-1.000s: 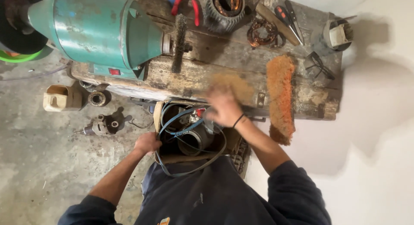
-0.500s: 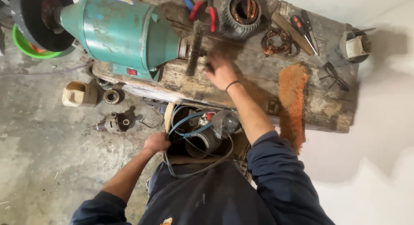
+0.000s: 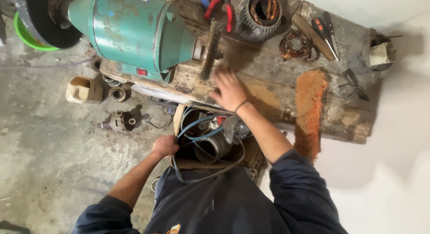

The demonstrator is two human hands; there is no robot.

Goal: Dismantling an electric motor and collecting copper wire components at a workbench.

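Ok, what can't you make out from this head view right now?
- Right hand: motion-blurred, so contact with the wire wheel is unclear.
- Left hand: at the box edge, fingers curled under, grip hidden.
- Box contents: tangled under blue straps.
- Grinder: top cut off by the frame.

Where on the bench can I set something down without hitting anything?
Free: bare wood between the right hand and the orange mat. Crowded: the far edge, with pliers, stator, copper coil and screwdrivers; the grinder fills the bench's left end.

Teal grinder [image 3: 134,32], red-handled pliers [image 3: 219,10], orange brush [image 3: 309,104], green bucket [image 3: 27,36].
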